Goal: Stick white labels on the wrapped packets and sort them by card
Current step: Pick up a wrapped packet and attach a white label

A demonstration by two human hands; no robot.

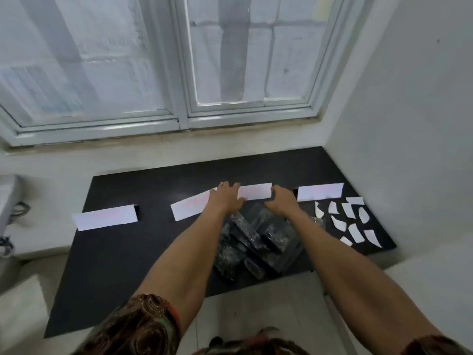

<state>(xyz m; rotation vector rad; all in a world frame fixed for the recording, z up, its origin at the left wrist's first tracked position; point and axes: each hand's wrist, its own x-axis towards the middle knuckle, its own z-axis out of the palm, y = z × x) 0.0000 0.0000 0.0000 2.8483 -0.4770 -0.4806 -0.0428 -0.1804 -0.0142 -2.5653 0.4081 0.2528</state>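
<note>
Faint pink handwriting across each of four white cards on the black mat [128,252]: far-left card [105,217], second card [190,204], third card [256,191], right-hand card [320,192]. All of it too blurred to read; on the second card only a few pink strokes, no sure letters. Small white labels [354,219] at the right blank. No legible print on the wrapped packets [256,239].
</note>
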